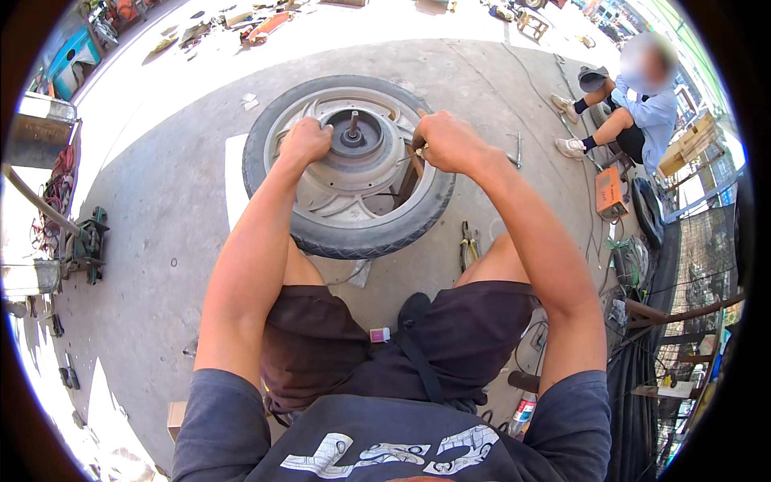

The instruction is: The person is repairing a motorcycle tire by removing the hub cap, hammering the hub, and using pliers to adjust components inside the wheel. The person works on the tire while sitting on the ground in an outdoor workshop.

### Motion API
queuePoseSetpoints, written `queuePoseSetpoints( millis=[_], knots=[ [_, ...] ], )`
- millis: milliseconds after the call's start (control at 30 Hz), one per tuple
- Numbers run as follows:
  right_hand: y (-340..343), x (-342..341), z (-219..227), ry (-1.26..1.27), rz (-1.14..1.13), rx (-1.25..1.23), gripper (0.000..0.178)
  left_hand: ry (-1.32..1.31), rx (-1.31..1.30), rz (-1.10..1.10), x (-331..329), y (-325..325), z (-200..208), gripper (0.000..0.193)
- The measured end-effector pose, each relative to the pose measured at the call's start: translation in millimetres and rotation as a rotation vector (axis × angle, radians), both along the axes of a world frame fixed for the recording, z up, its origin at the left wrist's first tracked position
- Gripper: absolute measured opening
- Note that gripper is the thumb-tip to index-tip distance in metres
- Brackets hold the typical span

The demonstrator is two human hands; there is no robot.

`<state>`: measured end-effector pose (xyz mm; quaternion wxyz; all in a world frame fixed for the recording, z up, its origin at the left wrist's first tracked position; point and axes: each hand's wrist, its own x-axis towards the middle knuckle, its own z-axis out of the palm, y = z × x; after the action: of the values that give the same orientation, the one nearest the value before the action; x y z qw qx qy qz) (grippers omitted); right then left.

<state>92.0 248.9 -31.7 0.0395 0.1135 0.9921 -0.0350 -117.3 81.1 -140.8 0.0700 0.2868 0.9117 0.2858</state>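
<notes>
A motor wheel (354, 166) with a black tyre and grey cast spokes lies on its side on the ground in front of me. From its hub centre a short axle (353, 122) stands up. My left hand (306, 143) is closed at the left edge of the round hub cover, its fingers curled under; what they hold is hidden. On the wheel's right side my right hand (451, 143) is closed around a thin screwdriver-like tool (408, 159). The tool's metal shaft slants toward the hub cover's edge. The palm hides most of its handle.
Pliers (469, 245) lie between the wheel and my right knee. A metal T-shaped wrench (517, 150) rests right of the wheel. Farther right are a seated person (642, 112), an orange box (611, 193) and cables. At left stands a bench vise (87, 245). A bottle (524, 411) lies beside my right hip.
</notes>
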Motion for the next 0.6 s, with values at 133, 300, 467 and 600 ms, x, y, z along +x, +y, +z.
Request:
queuePoseSetpoints(
  millis=[133,300,467,600],
  knots=[
    [0.4,-1.0,-2.6,0.0,-0.001,-0.01,0.023,-0.024,-0.023,0.012,-1.7,0.8,0.0,0.048],
    [1.8,-2.8,-4.0,-0.02,-0.008,-0.011,0.023,-0.023,-0.011,0.013,-0.2,2.0,0.9,0.047],
    [1.8,-12.3,-0.8,0.046,0.009,-0.035,0.023,-0.021,-0.02,0.008,1.1,1.7,3.3,0.047],
    [1.6,-16.4,-3.8,0.213,0.045,-0.133,0.02,-0.013,-0.024,-0.001,-1.9,3.0,-1.7,0.047]
  ],
)
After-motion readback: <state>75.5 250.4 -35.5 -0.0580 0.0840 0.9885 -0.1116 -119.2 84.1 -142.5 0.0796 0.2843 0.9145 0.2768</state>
